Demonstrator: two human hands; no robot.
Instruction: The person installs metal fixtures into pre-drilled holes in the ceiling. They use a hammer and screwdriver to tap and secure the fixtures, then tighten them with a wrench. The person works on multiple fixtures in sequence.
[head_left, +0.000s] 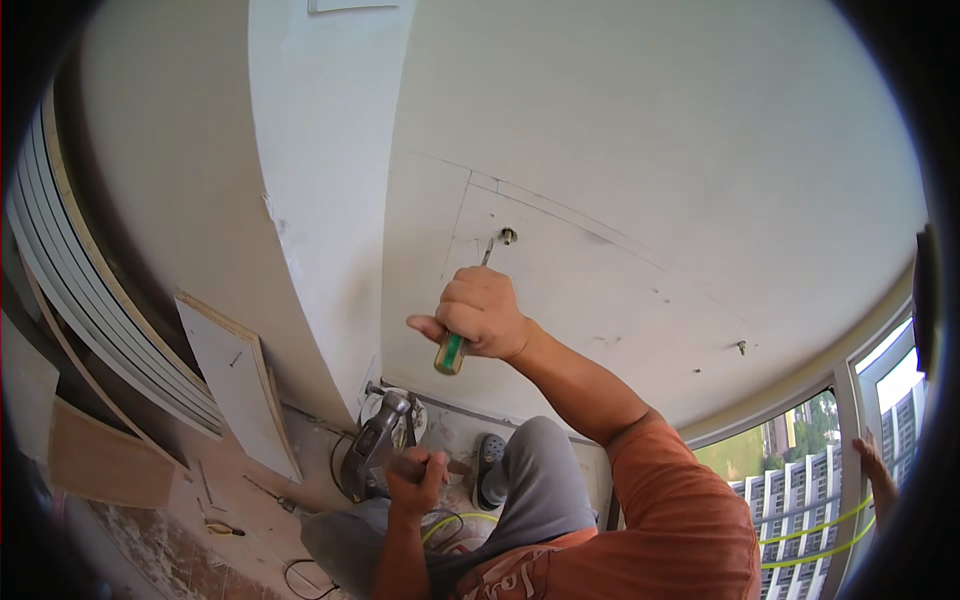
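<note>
My right hand (480, 312) is raised in front of the pale wall and closed round a screwdriver (450, 353) with a green and clear handle. Its metal shaft points up, with the tip just left of a brass-coloured fitting (508, 236) set in a hole in the wall. Whether the tip touches the wall I cannot tell. Lower down, my left hand (418, 480) grips a claw hammer (387, 412), its metal head tilted up to the left of the fingers. Pencil lines run across the wall above the fitting.
A second fitting (741, 347) sticks out of the wall at right. Boards (235, 370) lean at left, near pliers (225, 528) on the dusty floor. Another hand (868, 455) rests by the window frame at far right. Yellow-green hose or cable (815, 533) crosses the window.
</note>
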